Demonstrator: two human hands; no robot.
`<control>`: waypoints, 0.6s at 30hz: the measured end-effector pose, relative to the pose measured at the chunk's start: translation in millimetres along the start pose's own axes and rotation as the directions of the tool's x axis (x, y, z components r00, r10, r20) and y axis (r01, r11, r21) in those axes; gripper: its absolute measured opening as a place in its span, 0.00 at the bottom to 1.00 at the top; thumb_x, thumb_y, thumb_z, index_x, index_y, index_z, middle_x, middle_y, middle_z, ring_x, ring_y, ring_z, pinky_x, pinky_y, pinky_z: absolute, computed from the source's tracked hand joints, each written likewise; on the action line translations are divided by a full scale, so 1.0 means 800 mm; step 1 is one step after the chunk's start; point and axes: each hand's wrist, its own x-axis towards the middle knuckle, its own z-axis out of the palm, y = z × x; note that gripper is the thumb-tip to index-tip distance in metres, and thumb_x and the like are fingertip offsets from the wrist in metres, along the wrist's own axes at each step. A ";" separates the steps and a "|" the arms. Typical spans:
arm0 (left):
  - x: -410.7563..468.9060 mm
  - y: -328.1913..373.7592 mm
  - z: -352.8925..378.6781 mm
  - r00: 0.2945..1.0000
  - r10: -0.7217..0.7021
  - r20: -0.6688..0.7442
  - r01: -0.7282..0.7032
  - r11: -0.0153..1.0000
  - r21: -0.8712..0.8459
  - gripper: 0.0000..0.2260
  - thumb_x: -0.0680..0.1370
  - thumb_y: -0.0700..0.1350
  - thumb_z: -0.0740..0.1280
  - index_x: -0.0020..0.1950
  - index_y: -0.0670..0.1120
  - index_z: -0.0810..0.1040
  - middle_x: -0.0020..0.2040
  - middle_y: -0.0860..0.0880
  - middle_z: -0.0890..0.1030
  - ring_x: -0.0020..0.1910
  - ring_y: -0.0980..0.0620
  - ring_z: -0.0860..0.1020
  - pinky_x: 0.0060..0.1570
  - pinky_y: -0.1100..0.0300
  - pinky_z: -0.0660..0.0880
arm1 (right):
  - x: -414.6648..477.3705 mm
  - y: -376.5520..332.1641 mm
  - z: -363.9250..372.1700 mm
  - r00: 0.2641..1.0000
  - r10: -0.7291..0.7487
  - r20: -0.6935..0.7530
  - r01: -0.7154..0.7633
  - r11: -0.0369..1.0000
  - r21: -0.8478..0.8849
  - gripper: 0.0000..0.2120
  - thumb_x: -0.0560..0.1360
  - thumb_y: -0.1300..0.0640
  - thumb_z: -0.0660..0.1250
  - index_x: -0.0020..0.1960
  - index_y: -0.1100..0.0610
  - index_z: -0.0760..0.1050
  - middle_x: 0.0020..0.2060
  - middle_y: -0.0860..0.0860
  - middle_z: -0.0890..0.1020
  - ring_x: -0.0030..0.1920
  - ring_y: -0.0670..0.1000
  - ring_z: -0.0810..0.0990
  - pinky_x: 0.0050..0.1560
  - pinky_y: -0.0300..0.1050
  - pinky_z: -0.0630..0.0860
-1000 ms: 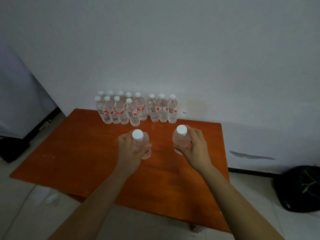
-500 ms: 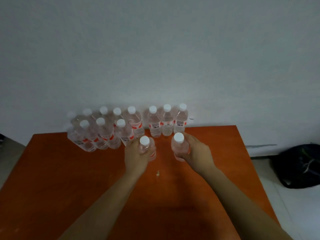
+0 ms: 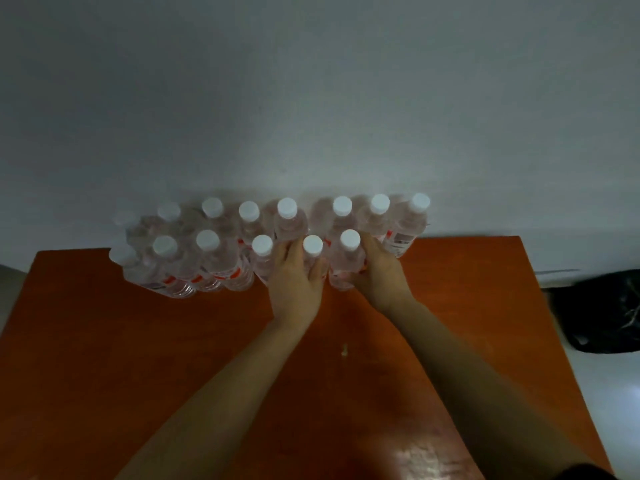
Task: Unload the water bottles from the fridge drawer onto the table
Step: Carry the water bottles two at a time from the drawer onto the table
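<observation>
Several clear water bottles with white caps and red labels stand in two rows (image 3: 207, 258) along the far edge of the orange table (image 3: 138, 341), against the wall. My left hand (image 3: 296, 282) is wrapped around one bottle (image 3: 312, 245) in the front row. My right hand (image 3: 379, 271) grips the bottle (image 3: 348, 258) beside it on the right. Both held bottles stand upright, close against the back row. The fridge drawer is out of view.
A grey wall (image 3: 311, 98) rises right behind the bottles. A black bag (image 3: 602, 310) lies on the pale floor to the right of the table. A small pale speck (image 3: 344, 350) sits on the tabletop between my forearms.
Both hands carried their bottles away from me to the far edge and into the front row. The camera came closer and now looks more steeply down.
</observation>
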 end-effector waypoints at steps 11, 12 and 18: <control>0.002 -0.001 0.005 0.999 -0.044 0.008 0.043 0.996 0.077 0.23 0.78 0.49 0.70 0.71 0.44 0.71 0.68 0.46 0.76 0.64 0.46 0.77 0.56 0.60 0.72 | -0.008 0.007 0.020 1.000 0.010 0.007 -0.010 0.999 0.052 0.45 0.74 0.59 0.74 0.80 0.44 0.50 0.75 0.52 0.67 0.69 0.55 0.72 0.64 0.51 0.74; 0.000 0.000 0.003 0.999 -0.042 0.016 0.041 0.997 0.071 0.24 0.79 0.50 0.69 0.72 0.45 0.70 0.68 0.47 0.77 0.63 0.46 0.78 0.57 0.58 0.75 | -0.010 0.008 0.017 1.000 0.001 0.022 -0.002 0.997 0.073 0.48 0.74 0.61 0.73 0.80 0.41 0.46 0.76 0.52 0.65 0.72 0.55 0.70 0.66 0.53 0.74; -0.034 0.001 -0.030 0.991 0.085 0.100 -0.097 0.988 0.119 0.29 0.82 0.58 0.61 0.80 0.52 0.56 0.78 0.51 0.65 0.73 0.53 0.68 0.66 0.44 0.74 | -0.054 0.017 -0.021 0.992 -0.120 -0.039 0.121 0.992 0.041 0.37 0.81 0.53 0.64 0.81 0.46 0.44 0.80 0.48 0.51 0.76 0.53 0.64 0.67 0.51 0.72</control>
